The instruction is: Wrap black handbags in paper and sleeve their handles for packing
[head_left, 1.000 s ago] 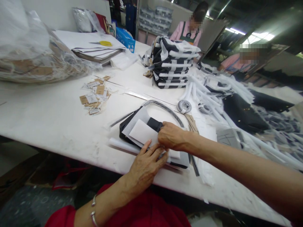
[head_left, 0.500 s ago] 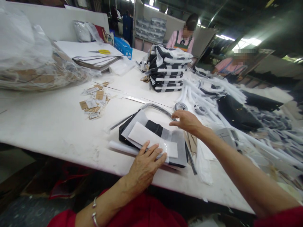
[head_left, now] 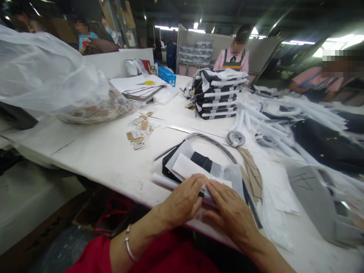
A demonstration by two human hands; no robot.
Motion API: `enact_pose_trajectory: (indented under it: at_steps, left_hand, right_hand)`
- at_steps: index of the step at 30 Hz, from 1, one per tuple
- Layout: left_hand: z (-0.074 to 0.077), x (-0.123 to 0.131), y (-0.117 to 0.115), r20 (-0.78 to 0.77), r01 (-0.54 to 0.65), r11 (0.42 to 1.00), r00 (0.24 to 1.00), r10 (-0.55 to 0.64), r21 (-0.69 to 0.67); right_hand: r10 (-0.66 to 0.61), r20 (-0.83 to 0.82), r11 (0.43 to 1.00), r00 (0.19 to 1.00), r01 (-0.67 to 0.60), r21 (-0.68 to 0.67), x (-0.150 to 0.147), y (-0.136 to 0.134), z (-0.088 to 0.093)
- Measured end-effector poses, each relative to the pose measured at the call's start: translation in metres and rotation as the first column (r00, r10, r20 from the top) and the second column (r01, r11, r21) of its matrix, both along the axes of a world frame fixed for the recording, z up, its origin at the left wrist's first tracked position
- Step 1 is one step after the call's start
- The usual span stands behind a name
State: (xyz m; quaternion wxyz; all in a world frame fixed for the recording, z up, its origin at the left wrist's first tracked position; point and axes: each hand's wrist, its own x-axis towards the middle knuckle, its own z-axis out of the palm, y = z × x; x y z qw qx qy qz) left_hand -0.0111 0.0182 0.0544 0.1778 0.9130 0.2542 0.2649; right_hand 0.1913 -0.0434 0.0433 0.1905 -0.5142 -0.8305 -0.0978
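A black handbag [head_left: 168, 167] lies on the table before me, with its film-wrapped strap [head_left: 217, 141] arching behind it. Over the bag is a thin translucent sheet [head_left: 237, 175], and on that a white padding strip [head_left: 184, 165]. My left hand [head_left: 183, 201] bends over the bag's near edge, fingers close together, tips on the strip. Beside it, fingertips almost touching, my right hand [head_left: 233, 208] has its fingers on top and its thumb lower at the same edge. Both hands seem to grip this edge, which they mostly hide.
Several wrapped bags [head_left: 217, 94] are stacked behind. Paper tags [head_left: 140, 131] lie left of them, near a big plastic bag [head_left: 57, 76]. Yellow scissors [head_left: 148, 83] rest on paper sheets. Coiled straps [head_left: 235, 138], brown card pieces [head_left: 251, 170] and white wrapping lie right. Co-workers sit beyond.
My right hand has come down from above the strap to the bag's near edge, beside my left hand. My left fingers, spread before, are now drawn together. The view has turned left.
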Motion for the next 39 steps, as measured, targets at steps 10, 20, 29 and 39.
enact_pose_trajectory:
  at_steps: [10,20,29,39]
  left_hand:
    - [0.02,-0.063,0.048,-0.368,0.05,0.928,0.925,0.096,0.368]
    - [0.019,-0.059,0.033,-0.37,0.045,0.946,0.926,0.081,0.32]
    - [0.003,-0.058,0.05,-0.201,-0.025,0.929,0.974,0.105,0.368]
    - [-0.043,-0.056,0.038,-0.031,-0.131,0.884,0.986,0.163,0.449]
  right_hand:
    - [0.133,0.083,0.991,0.988,-0.13,-0.034,0.032,0.014,0.002]
    - [0.067,0.058,0.99,0.996,-0.059,-0.128,0.049,0.025,0.029]
    - [0.095,-0.084,0.993,0.992,-0.1,-0.058,-0.043,0.043,0.023]
    - [0.087,-0.036,0.991,0.996,-0.083,0.102,-0.044,0.045,-0.018]
